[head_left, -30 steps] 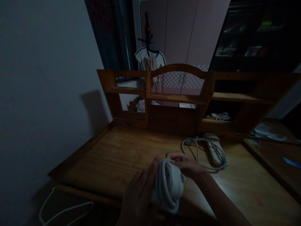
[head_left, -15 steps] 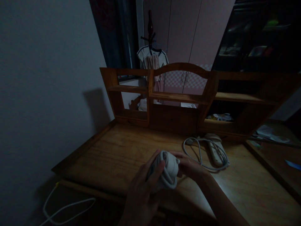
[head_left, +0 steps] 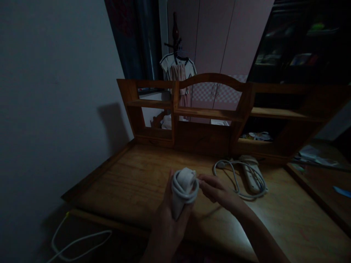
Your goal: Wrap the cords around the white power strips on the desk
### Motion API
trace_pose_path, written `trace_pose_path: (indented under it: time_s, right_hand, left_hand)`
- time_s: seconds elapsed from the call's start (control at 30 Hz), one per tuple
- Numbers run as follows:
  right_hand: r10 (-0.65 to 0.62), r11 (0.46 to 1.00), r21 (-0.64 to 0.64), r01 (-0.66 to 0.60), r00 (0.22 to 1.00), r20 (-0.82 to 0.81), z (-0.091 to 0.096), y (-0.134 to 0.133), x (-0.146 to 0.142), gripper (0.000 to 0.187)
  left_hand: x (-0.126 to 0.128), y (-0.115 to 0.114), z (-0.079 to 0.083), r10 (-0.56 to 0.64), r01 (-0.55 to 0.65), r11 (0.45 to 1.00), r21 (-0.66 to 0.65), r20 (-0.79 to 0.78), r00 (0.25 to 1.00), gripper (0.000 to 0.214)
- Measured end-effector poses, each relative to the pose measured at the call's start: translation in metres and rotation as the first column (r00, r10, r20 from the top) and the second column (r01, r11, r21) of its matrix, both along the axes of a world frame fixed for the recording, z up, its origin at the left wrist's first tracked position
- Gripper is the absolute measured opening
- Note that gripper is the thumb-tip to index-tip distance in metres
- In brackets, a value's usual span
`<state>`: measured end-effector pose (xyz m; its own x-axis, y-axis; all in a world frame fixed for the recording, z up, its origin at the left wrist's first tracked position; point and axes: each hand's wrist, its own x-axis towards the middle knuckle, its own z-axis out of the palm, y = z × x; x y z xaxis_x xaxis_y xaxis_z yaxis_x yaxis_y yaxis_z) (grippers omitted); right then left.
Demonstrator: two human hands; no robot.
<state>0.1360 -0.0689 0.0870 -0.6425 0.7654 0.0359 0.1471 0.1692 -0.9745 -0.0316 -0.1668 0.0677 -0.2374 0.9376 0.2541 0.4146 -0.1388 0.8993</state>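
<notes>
My left hand (head_left: 168, 223) grips a white power strip (head_left: 183, 190) upright over the wooden desk (head_left: 131, 182), with its white cord wound round the upper end. My right hand (head_left: 216, 191) is beside it on the right, fingers curled and pinching the cord where it meets the strip. The room is dim and fine detail of the fingers is hard to see.
A second white power strip (head_left: 251, 175) with a looped cord lies on the desk to the right. A wooden shelf unit (head_left: 208, 113) stands at the desk's back. A loose white cable (head_left: 76, 243) hangs below the desk's left front edge. A wall is on the left.
The power strip has been turned from lying tilted to standing upright in my left hand and moved slightly away. My right hand has shifted from on top of it to its right side.
</notes>
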Motion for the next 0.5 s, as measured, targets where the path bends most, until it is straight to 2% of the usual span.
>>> trace_pose_path:
  time_s: [0.07, 0.13, 0.23, 0.37, 0.5]
  right_hand:
    - [-0.09, 0.977, 0.201, 0.077, 0.994, 0.058, 0.006, -0.006, 0.0, 0.038]
    - [-0.175, 0.923, 0.364, 0.122, 0.978, 0.116, 0.01, -0.012, 0.0, 0.036]
    - [-0.257, 0.87, 0.476, 0.127, 0.942, 0.217, 0.013, -0.019, 0.001, 0.033]
    - [-0.347, 0.813, 0.566, 0.139, 0.895, 0.278, 0.013, -0.023, 0.005, 0.028]
    - [-0.39, 0.701, 0.71, 0.063, 0.867, 0.309, 0.015, -0.027, 0.007, 0.026]
  left_hand:
    - [0.0, 0.002, 0.009, 0.011, -0.001, 0.995, -0.098, 0.102, 0.995, 0.063]
    - [-0.001, 0.004, 0.013, 0.027, -0.006, 0.994, -0.108, 0.192, 0.981, 0.06]
    - [-0.007, 0.01, 0.01, 0.041, -0.008, 0.996, -0.092, 0.361, 0.932, 0.058]
    - [-0.016, 0.019, -0.001, 0.072, 0.095, 0.97, -0.225, 0.636, 0.768, 0.061]
    - [-0.025, 0.027, -0.011, 0.028, 0.253, 0.944, -0.211, 0.816, 0.578, 0.062]
